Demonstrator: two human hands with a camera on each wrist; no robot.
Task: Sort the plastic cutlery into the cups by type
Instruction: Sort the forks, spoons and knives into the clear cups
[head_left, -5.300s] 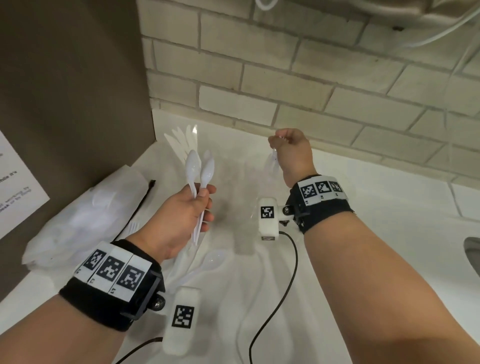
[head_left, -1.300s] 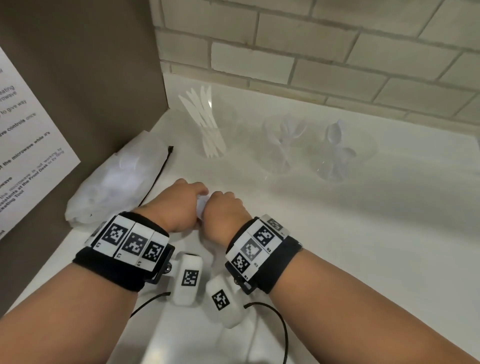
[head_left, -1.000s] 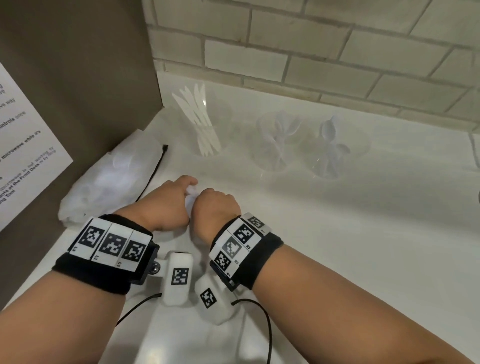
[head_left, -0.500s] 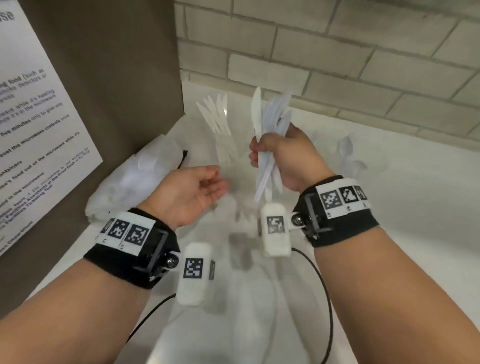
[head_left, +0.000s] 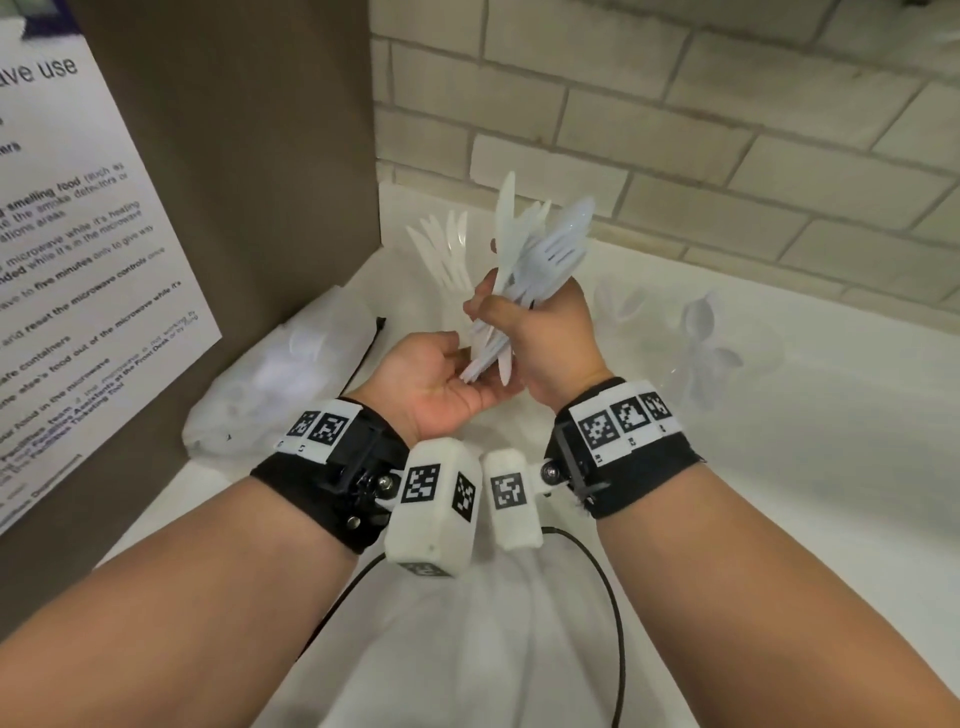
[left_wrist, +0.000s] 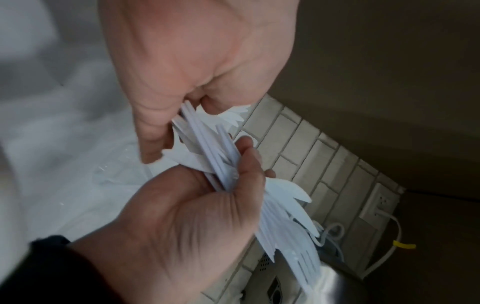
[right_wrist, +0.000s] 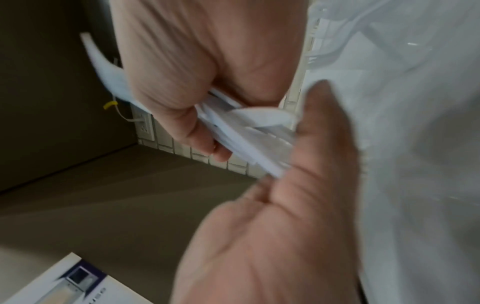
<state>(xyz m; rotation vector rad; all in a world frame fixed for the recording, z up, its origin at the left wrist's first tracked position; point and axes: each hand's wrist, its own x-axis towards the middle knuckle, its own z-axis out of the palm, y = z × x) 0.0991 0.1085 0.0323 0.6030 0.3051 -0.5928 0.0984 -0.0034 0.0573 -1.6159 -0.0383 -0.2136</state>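
Note:
My right hand (head_left: 540, 338) grips a bundle of white plastic cutlery (head_left: 535, 249), forks and knives mixed, upright above the counter with the heads fanning out on top. My left hand (head_left: 436, 379) is palm up beneath it, thumb and curled fingers around the lower handle ends. In the left wrist view the handles (left_wrist: 226, 160) run from my left hand (left_wrist: 187, 51) into my right hand (left_wrist: 194, 216). Three clear cups stand by the brick wall: one with knives (head_left: 447, 254), a middle one with forks (head_left: 618, 306), one with spoons (head_left: 701, 343).
A crumpled clear plastic bag (head_left: 280, 384) lies at the left against a brown panel (head_left: 234, 156) that carries a printed notice (head_left: 78, 260). The white counter (head_left: 779, 467) stretches to the right. Black cables (head_left: 618, 623) hang from my wrist cameras.
Both hands were low on the counter a second ago. My right hand lifted the bundle, and my left hand, open and apart half a second ago, has come up round the handle ends.

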